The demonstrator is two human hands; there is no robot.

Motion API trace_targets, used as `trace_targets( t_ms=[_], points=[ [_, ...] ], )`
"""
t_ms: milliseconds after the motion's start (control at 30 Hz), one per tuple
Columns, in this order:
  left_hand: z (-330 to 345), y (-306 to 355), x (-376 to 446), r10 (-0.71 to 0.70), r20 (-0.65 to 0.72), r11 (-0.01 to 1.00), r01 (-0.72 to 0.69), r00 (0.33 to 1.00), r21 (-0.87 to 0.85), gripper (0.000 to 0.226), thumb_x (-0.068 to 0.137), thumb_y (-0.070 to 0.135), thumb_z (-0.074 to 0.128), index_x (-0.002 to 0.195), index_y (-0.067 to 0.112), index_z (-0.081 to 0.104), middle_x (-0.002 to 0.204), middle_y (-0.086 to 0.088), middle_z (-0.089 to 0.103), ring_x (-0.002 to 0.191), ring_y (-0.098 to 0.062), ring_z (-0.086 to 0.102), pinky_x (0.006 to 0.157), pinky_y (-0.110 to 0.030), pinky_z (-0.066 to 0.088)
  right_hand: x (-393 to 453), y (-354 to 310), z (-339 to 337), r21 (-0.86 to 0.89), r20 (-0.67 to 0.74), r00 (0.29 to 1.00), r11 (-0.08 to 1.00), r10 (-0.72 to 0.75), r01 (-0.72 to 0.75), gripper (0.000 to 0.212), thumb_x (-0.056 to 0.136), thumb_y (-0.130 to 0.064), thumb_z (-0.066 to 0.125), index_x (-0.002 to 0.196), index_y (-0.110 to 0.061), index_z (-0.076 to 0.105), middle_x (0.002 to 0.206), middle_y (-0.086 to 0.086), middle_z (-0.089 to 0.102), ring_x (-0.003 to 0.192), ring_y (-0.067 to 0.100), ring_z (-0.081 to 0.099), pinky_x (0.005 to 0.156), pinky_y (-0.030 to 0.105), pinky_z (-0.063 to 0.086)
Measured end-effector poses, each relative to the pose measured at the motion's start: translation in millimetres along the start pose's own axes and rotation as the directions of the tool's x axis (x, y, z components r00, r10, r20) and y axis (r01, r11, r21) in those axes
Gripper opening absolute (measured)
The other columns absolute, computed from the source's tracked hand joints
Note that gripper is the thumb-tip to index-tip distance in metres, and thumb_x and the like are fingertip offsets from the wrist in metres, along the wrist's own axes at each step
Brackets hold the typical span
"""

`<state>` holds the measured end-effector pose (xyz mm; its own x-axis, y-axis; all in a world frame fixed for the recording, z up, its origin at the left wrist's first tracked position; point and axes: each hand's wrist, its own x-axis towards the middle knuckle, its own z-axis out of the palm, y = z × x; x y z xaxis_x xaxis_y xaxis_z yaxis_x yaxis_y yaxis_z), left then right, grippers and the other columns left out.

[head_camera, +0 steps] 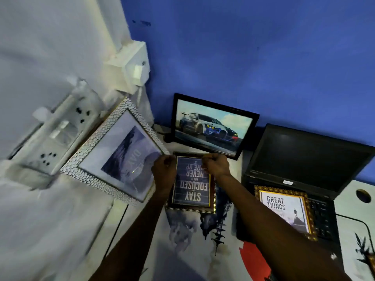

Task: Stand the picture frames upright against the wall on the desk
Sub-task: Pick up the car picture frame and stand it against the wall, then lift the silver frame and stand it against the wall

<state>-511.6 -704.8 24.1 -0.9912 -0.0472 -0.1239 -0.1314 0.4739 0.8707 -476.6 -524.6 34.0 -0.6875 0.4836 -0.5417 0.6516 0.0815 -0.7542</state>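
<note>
On the small dark-bordered frame with a blue poster (190, 182), lying flat on the counter, the words "STAY FOCUSED AND NEVER", followed by a partly covered "…IVE UP", are printed upside down to the camera. "GREAT THINGS" is read on the ornate gold-edged frame with a white poster (284, 209) resting on the black laptop keyboard (322, 218). On the silver pebbled frame with a mountain print (119, 153), only "DAY" is legible, turned sideways.
</note>
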Motion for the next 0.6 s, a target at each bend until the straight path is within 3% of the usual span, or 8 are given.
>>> trace_targets(
  t_ms=[67,133,200,267,367,467,533,600],
  points=[
    [-20.2,-22.7,-18.6,0.055,-0.051,0.997,-0.052,0.997,0.06,0.037,0.092,0.039,0.055,0.078,0.008,0.071,0.079,-0.005,0.073,0.078,-0.021,0.069,0.074,-0.022,0.048,-25.3,-21.6,16.1,-0.007,0.076,0.993,0.995,-0.094,0.095,0.013,0.087,-0.016,0.066,0.092,-0.01,0.077,0.086,0.015,0.076,0.079,0.032,0.074,0.084,0.05,0.062],
    [-43.0,-40.8,-38.2,0.061,-0.131,0.997,-0.054,0.989,0.056,0.041,0.094,0.039,0.056,0.073,0.007,0.072,0.072,-0.005,0.072,0.07,-0.02,0.069,0.07,-0.011,0.042,-30.1,-26.5,32.8,-0.032,0.115,0.973,0.978,-0.201,0.206,0.013,0.086,-0.011,0.065,0.084,-0.015,0.078,0.083,0.019,0.076,0.081,0.04,0.074,0.083,0.057,0.06],
    [-67.6,-57.0,-56.7,-0.033,-0.252,0.994,0.058,0.967,0.094,0.049,0.095,0.046,0.054,0.068,0.01,0.073,0.067,-0.003,0.072,0.066,-0.018,0.068,0.064,-0.018,0.039,-24.2,-23.3,50.9,-0.052,0.141,0.956,0.962,-0.259,0.268,0.014,0.078,-0.024,0.065,0.067,-0.025,0.073,0.081,0.022,0.077,0.08,0.043,0.075,0.079,0.061,0.06],
    [-89.5,-68.7,-72.0,-0.116,-0.391,0.972,0.185,0.913,0.144,0.055,0.091,0.053,0.058,0.069,0.005,0.073,0.068,-0.009,0.072,0.067,-0.026,0.069,0.064,-0.025,0.038,-19.2,-15.6,69.2,-0.063,0.207,0.938,0.952,-0.28,0.298,0.012,0.076,-0.032,0.065,0.067,-0.028,0.071,0.083,0.016,0.078,0.082,0.037,0.075,0.08,0.058,0.06],
    [-110.6,-68.2,-81.4,-0.129,-0.576,0.976,0.206,0.807,0.071,0.045,0.077,0.034,0.083,0.084,-0.005,0.061,0.078,-0.021,0.064,0.075,-0.035,0.063,0.067,-0.025,0.031,-27.8,-12.2,84.6,-0.026,0.235,0.925,0.95,-0.298,0.313,0.011,0.071,-0.044,0.066,0.079,-0.041,0.073,0.083,0.003,0.079,0.083,0.028,0.076,0.085,0.056,0.06],
    [-123.6,-60.7,-75.8,-0.126,-0.536,0.991,0.087,0.835,-0.097,0.046,0.074,0.019,0.085,0.103,-0.005,0.06,0.094,-0.021,0.065,0.084,-0.031,0.063,0.071,-0.028,0.043,-51.7,-15.4,81.7,0.017,0.251,0.916,0.948,-0.312,0.318,0.005,0.074,-0.037,0.07,0.076,-0.035,0.074,0.08,0.004,0.079,0.08,0.029,0.077,0.085,0.057,0.06],
    [-127.4,-55.4,-69.0,-0.105,-0.471,0.991,0.053,0.876,-0.122,0.031,0.08,0.016,0.077,0.102,-0.003,0.068,0.094,-0.02,0.073,0.087,-0.032,0.069,0.071,-0.03,0.048,-86.2,-35.3,68.1,0.013,0.202,0.93,0.95,-0.308,0.312,0.019,0.084,-0.019,0.071,0.069,-0.029,0.073,0.077,0.008,0.078,0.079,0.031,0.076,0.082,0.056,0.061],
    [-126.8,-56.6,-67.0,-0.04,-0.448,0.994,-0.009,0.893,-0.106,0.031,0.079,0.022,0.071,0.1,0.0,0.072,0.094,-0.02,0.075,0.087,-0.033,0.072,0.074,-0.035,0.054,-90.4,-36.9,59.3,0.019,0.179,0.93,0.946,-0.322,0.324,0.022,0.089,-0.009,0.068,0.074,-0.025,0.073,0.083,0.015,0.077,0.078,0.032,0.074,0.08,0.056,0.061]
  ],
)
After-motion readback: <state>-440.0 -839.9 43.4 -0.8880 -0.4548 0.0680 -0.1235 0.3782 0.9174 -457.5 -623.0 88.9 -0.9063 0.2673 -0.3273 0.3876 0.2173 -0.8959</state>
